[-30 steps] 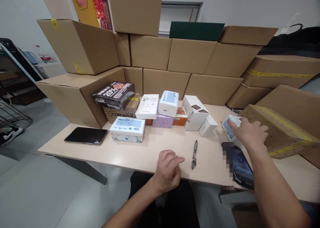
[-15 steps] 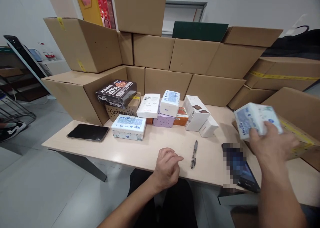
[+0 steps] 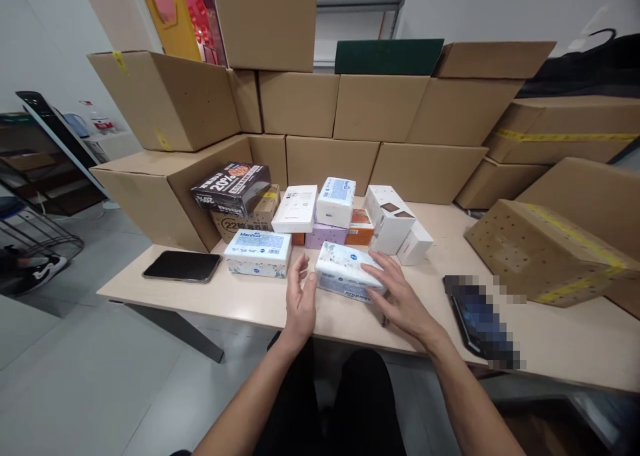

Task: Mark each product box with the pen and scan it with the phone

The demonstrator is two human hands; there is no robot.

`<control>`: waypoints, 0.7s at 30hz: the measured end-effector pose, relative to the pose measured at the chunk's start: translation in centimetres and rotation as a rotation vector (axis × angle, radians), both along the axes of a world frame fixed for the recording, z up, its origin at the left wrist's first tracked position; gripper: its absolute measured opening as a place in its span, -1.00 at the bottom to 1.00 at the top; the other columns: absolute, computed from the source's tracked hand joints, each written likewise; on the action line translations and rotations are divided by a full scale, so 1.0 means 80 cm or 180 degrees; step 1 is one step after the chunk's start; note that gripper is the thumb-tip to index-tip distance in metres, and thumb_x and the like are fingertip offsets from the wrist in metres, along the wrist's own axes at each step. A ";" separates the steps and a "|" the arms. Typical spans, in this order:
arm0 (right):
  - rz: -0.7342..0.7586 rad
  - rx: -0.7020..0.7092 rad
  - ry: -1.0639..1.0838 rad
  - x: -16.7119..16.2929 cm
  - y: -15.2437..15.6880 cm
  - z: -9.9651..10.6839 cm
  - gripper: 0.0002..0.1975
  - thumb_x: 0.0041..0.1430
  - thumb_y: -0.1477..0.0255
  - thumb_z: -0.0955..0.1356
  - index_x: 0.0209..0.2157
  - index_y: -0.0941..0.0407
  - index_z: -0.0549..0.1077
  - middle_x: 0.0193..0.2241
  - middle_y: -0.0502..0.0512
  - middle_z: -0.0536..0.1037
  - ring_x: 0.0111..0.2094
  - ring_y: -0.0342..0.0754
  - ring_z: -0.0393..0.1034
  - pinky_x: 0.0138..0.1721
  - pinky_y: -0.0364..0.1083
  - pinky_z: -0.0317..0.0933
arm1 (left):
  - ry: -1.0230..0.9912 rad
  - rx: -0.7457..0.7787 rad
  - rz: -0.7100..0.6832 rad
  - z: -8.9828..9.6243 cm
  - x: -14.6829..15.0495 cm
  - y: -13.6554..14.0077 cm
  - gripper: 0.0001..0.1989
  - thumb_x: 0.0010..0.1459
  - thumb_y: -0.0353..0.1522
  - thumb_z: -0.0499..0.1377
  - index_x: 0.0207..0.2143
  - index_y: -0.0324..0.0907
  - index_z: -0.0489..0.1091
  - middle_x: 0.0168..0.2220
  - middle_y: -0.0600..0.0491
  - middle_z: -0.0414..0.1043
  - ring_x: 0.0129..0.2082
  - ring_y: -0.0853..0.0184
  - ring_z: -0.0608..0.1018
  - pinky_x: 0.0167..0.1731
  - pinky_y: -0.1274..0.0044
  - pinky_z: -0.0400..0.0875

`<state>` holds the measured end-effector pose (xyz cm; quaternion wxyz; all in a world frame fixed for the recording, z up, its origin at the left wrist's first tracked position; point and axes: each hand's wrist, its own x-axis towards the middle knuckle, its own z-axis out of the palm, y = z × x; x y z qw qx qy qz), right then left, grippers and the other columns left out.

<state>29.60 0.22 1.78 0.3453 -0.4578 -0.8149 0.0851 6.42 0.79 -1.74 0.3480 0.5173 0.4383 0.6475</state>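
Grips the near tissue pack (image 3: pixel 343 266) by its right end, with the fingers of the right hand (image 3: pixel 400 299) clamped on it — thumb against the near face. Keeps the fingers of the left hand (image 3: pixel 300 303) apart, raised just beside the left end of that pack; cannot tell whether in contact with it. Shows a printed face turned toward the near edge of the bench (image 3: pixel 425 286).

Hides the right end of the pack under the right fingers. Leaves only a small dark tip (image 3: pixel 384 321) visible below them, too little to identify. Cannot confirm contact between pack underside and bench. Masks by pixelation much of the dark device (image 3: pixel 465 329), well to the right of the right fingers. Partly covers the purple box (image 3: pixel 325 237), beyond the fingers.

Runs the near edge just behind the fingers, under both forearms. Leaves bare bench surface between right fingers and dark device. Limits room leftward by a second tissue pack (image 3: pixel 257 255), near the left fingers — and room beyond the right fingers by a white carton (image 3: pixel 390 229).
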 end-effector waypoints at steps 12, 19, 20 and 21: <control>-0.1040 -0.1073 0.0786 0.002 -0.001 0.010 -0.49 0.30 0.03 0.20 0.02 0.09 0.46 -0.27 0.12 0.59 -0.30 0.02 0.46 -0.26 -0.04 0.31 | 0.0445 -0.0039 -0.0360 -0.004 -0.002 0.011 -0.53 0.36 -0.07 -0.01 0.11 -0.13 0.40 0.13 -0.09 0.42 0.19 0.14 0.40 0.24 0.24 0.21; -0.0741 -0.0841 0.1295 0.002 0.005 -0.018 -0.56 0.23 0.11 0.33 0.03 0.07 0.43 -0.06 0.15 0.55 -0.13 0.03 0.44 -0.06 0.02 0.33 | 0.0027 -0.0289 -0.0306 -0.014 -0.004 0.012 -0.56 0.33 -0.03 0.01 -0.07 -0.16 0.44 0.04 -0.10 0.46 0.09 0.15 0.47 0.12 0.30 0.35; -0.0816 -0.0864 0.1339 0.003 0.005 -0.022 -0.56 0.22 0.09 0.33 0.01 0.07 0.43 -0.09 0.16 0.56 -0.13 0.03 0.44 -0.06 0.03 0.33 | 0.0032 -0.0300 -0.0348 -0.014 -0.003 0.012 -0.56 0.33 -0.03 0.01 -0.05 -0.15 0.43 0.03 -0.10 0.46 0.08 0.16 0.48 0.11 0.31 0.35; -0.0875 -0.0874 0.1361 0.003 0.005 -0.026 -0.55 0.22 0.09 0.33 0.01 0.08 0.43 -0.12 0.15 0.56 -0.13 0.04 0.44 -0.06 0.03 0.33 | 0.0032 -0.0288 -0.0380 -0.015 -0.002 0.013 -0.57 0.33 -0.03 0.02 -0.04 -0.15 0.42 0.03 -0.09 0.46 0.08 0.17 0.48 0.10 0.32 0.36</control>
